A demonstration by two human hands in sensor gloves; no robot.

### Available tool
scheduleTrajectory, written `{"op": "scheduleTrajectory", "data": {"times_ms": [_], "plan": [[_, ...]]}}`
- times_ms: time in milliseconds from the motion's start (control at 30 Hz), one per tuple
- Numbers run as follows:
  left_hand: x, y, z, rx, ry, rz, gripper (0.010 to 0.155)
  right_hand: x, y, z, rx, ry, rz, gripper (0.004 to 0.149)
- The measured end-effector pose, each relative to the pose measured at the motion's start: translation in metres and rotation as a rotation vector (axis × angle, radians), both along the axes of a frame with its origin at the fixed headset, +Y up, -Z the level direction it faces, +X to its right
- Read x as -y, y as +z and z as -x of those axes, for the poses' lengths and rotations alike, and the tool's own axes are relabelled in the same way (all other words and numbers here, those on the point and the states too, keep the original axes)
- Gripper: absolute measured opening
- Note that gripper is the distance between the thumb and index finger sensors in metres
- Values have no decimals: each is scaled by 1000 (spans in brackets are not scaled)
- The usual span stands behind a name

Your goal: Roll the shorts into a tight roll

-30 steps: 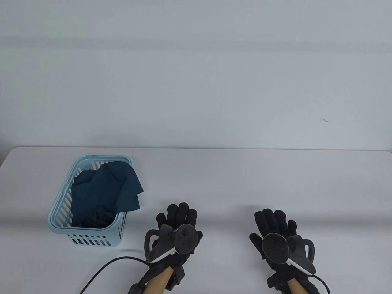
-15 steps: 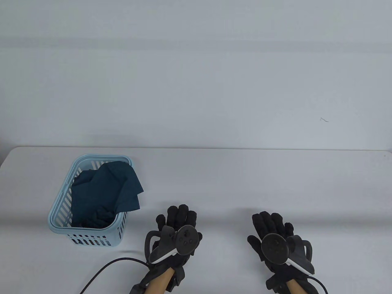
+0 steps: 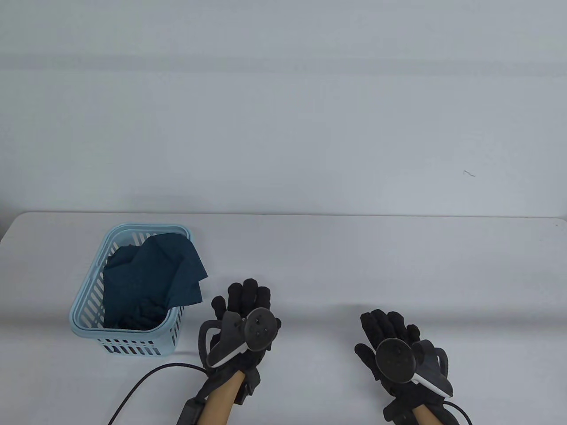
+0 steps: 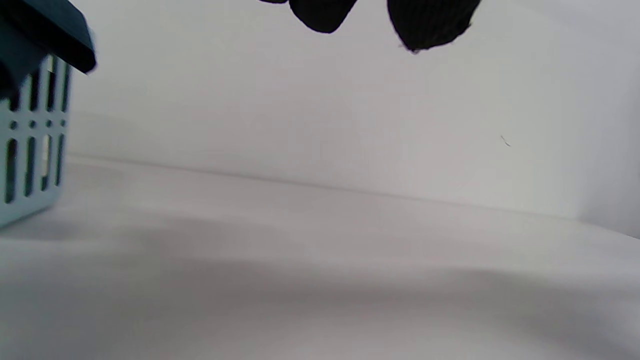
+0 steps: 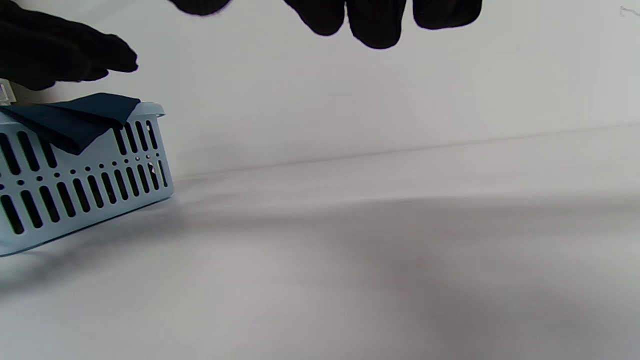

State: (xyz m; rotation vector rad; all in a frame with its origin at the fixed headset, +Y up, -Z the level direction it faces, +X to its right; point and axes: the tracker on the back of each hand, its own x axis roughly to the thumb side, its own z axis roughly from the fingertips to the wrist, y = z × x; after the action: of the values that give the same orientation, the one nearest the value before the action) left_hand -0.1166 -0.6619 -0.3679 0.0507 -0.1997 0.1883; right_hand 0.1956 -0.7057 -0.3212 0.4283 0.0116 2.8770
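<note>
- The shorts [image 3: 150, 279] lie crumpled in the basket [image 3: 84, 305] at my left, one flap draped over its rim.
- They look light, soft and floppy (likely to slump), so I'd pinch that draped flap.
- My left hand [image 3: 243, 318] hovers just beside the basket, fingers relaxed, empty.
- My right hand [image 3: 394, 341] hangs well apart, fingers loose, holding nothing.

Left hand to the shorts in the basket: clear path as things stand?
Probably yes. The left hand hovers open just right of the basket, holding nothing, with only bare table between them. The shorts lie on top, one flap draped over the near rim, so nothing covers them.
</note>
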Motion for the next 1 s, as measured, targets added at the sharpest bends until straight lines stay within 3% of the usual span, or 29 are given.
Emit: {"op": "scheduleTrajectory", "data": {"times_ms": [167,333,500,700,800,900,1000], "plan": [[-30,-25,45,-174,-60,36,74,1,-2,-2,3,-10,14,71],[-43,-44,85,-316,-90,115,77,0,-2,-3,6,-13,18,71],[-38,-59,108,-406,-145,308,85,1,-2,-3,8,-15,34,71],[-23,-73,115,-453,-204,437,89,5,-3,-4,15,-11,67,70],[-14,-78,118,-476,-212,456,84,7,-5,-6,21,-13,79,70],[-11,-78,119,-469,-204,395,68,9,-6,-8,27,-15,92,70],[-16,-76,124,-460,-99,352,63,10,-7,-8,29,-15,101,70]]}}
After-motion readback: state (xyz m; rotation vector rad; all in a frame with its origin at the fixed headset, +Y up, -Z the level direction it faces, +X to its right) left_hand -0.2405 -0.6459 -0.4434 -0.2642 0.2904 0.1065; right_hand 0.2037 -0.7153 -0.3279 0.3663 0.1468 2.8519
